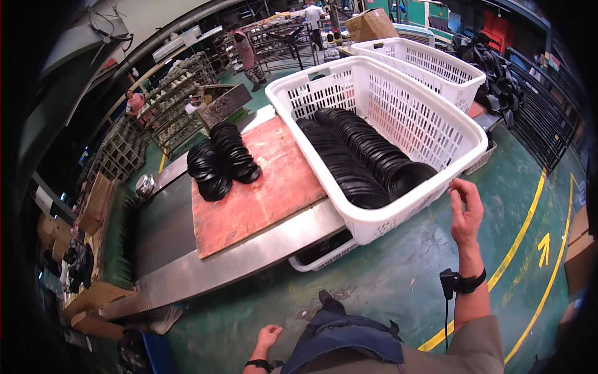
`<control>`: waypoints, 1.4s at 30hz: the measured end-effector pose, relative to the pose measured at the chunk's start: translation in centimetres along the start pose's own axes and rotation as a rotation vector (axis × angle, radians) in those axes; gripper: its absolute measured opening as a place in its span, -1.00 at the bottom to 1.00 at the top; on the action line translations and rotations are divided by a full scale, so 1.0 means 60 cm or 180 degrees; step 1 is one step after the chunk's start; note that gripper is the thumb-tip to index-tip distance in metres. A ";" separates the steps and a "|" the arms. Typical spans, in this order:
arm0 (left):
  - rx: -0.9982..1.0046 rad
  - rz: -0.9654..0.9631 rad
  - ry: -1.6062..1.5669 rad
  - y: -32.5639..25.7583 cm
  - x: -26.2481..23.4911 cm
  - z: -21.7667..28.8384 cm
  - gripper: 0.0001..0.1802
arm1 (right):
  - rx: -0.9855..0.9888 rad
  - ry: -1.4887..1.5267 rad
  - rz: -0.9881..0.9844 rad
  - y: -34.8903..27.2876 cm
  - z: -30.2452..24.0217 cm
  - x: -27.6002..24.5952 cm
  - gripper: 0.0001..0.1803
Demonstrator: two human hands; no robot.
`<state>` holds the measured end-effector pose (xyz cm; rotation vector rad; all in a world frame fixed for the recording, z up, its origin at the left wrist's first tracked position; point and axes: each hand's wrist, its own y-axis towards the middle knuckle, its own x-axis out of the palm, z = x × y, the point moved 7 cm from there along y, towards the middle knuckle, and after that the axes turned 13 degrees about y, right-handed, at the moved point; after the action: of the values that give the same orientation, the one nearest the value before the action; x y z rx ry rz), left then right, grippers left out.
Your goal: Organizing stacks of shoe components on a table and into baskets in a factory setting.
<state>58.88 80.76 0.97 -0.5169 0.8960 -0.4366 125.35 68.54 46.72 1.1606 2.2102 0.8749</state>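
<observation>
A big white plastic basket with slotted walls stands at the right end of the bench. Inside it lie long rows of nested black, thin, rounded pieces. My right hand is raised beside the basket's near right corner, fingers loosely bent and apart, with nothing visible in them. Whether its fingertips touch the rim, I cannot tell. Low by my body hangs my left hand, its fingers curled in with no object showing. Left of the basket, two short stacks of similar black pieces rest on a reddish board.
The board lies across a metal-edged conveyor. Behind the basket stands another white basket, near a heap of black pieces. Part of a lower basket shows under the bench. A person stands among racks farther off.
</observation>
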 end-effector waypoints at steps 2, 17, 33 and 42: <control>-0.0138 0.0115 0.0489 0.033 -0.021 0.027 -0.58 | -0.0267 -0.0238 -0.0057 0.054 -0.006 0.028 -0.82; 0.2831 0.1321 -0.0143 0.185 -0.377 0.908 -0.51 | 0.0357 -0.0887 -0.0944 0.150 0.160 0.119 -0.83; 0.3320 0.1425 0.2602 0.216 -0.237 1.300 -0.71 | -0.0490 -0.0040 -0.2028 0.156 0.166 0.107 -0.68; 0.3426 0.1720 0.2416 0.197 -0.254 1.299 -0.77 | -0.0694 0.0428 -0.2162 0.158 0.155 0.083 -0.68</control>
<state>116.11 117.30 43.85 0.9256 1.2985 -0.5464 134.03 79.76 46.71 0.2127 2.3048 0.8701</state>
